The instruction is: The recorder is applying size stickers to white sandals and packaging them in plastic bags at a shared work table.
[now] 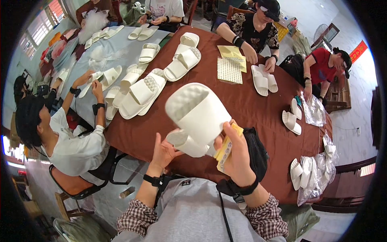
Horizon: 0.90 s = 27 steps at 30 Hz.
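I hold a white slipper (196,117) up over the near edge of the brown table (250,109), its sole toward me. My left hand (163,151) supports its heel end from below, palm up with fingers spread. Gripping the slipper's right side is my right hand (235,153), which also pinches a yellow sheet (225,151) against it. A black pouch (256,151) lies on the table just behind my right hand.
Several white slippers (141,92) lie in a row across the table's left half. A dotted sheet (229,70) and yellow sheets (230,52) lie further back. Bagged slippers (312,173) are stacked at the right edge. Other people sit left, far and right.
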### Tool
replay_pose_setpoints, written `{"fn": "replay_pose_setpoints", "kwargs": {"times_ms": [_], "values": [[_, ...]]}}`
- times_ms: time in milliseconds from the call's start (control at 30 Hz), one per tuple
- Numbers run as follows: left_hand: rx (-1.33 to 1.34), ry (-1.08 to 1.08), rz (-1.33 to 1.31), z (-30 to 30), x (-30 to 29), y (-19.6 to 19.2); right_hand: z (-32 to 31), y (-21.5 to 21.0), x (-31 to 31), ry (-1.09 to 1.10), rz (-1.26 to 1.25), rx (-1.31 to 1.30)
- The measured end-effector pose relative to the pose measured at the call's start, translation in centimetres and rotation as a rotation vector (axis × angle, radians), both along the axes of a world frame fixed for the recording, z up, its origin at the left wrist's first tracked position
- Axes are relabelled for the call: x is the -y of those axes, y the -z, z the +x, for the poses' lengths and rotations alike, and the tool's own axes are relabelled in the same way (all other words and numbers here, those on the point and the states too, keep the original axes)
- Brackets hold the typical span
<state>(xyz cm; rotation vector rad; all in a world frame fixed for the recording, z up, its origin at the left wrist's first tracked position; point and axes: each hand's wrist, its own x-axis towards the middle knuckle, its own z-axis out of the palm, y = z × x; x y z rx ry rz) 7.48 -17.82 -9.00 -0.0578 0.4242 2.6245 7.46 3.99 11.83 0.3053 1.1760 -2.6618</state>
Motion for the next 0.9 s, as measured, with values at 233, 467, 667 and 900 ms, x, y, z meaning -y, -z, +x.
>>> {"fn": "replay_pose_setpoints", "kwargs": {"times_ms": [233,467,667,900], "values": [[0.113,-0.209,-0.742,1.8,0.9,2.7,-0.6,12.1,-4.6,0.063,0.287,0.304],[-0.358,-0.264,-1.626,1.7,-5.1,3.4,-1.5,17.3,-9.5,-0.023,0.925,-0.028],[-0.793,-0.291,-2.122,-1.8,-7.5,3.5,-3.6,20.2,-8.7,-0.226,1.68,-0.217],[-0.819,-0.252,-2.363,-5.9,-3.5,4.3,-2.8,20.2,-5.9,-0.305,1.875,-0.107]]}}
